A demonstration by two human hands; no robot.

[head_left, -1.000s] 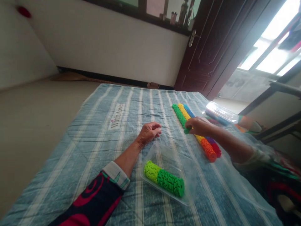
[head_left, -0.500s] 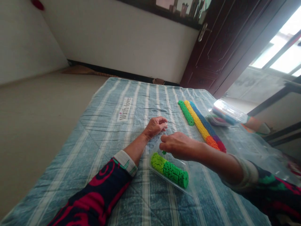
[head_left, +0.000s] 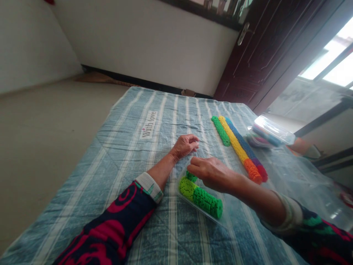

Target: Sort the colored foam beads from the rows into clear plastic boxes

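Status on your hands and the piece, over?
Left hand curled on striped quilt, nothing held. Right hand over small green knobbly piece in transparent plastic tray. Coloured knobbly strips beside tray.

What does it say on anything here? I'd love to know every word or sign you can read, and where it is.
"With love": on the white label on the striped blue bed cover.
No other words, brands or numbers can be read; the clear plastic box shows none that are legible.
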